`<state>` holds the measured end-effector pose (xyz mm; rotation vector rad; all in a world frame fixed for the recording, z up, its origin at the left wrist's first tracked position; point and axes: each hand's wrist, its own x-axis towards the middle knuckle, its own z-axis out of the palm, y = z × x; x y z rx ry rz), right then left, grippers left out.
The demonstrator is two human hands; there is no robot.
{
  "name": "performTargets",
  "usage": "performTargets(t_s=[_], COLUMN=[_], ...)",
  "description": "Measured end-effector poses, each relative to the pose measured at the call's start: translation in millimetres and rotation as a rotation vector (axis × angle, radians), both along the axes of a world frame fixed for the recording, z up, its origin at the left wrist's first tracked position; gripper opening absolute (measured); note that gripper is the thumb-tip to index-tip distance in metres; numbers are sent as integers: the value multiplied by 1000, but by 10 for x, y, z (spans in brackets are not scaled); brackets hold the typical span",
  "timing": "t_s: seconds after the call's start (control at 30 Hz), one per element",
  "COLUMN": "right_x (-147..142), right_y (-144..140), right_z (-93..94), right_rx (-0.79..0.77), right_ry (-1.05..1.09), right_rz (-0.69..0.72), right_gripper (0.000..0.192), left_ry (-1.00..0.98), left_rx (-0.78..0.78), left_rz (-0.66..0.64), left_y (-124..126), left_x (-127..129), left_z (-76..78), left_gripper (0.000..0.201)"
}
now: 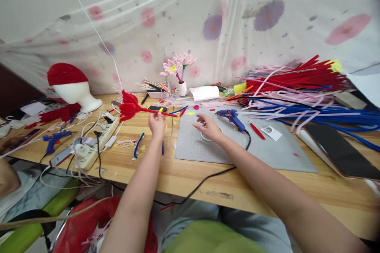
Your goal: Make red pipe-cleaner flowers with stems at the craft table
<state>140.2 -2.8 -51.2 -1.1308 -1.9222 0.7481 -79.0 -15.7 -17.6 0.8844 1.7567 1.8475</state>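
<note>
My left hand point(157, 123) grips the thin red stem of a red pipe-cleaner flower point(129, 107), whose petals point left over the wooden table point(190, 178). My right hand point(209, 126) rests on a white tape roll point(205, 137) lying on the grey cutting mat point(267, 154), fingers spread over it. A blue glue gun point(233, 118) lies on the mat just right of that hand, its black cord point(208, 180) trailing off the table's front edge.
A heap of red, pink and blue pipe cleaners point(299, 87) fills the back right. A power strip point(97, 142), a second blue glue gun point(55, 139) and a foam head with a red cap point(69, 85) stand left. A small vase of pink flowers point(179, 73) stands at the back.
</note>
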Motion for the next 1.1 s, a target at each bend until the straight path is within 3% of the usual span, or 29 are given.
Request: performTargets(t_s=[0.17, 0.3, 0.6, 0.8, 1.1], right_x=[315, 389, 378, 388, 384], right_y=[-60, -121, -105, -110, -123], right_z=[-172, -252, -289, -294, -256], right_rx=[-33, 43, 64, 71, 70], right_ry=[-78, -130, -188, -187, -181], right_rz=[-89, -119, -112, -111, -114], right_gripper=[26, 24, 19, 19, 18], left_ry=[511, 642, 600, 608, 554], left_rx=[-254, -377, -434, -473, -385], left_rz=[363, 461, 520, 523, 480], left_y=[145, 171, 242, 232, 203], left_x=[-768, -1072, -1254, -1354, -1333], left_z=[193, 260, 234, 169, 7], left_gripper=[10, 15, 29, 27, 41])
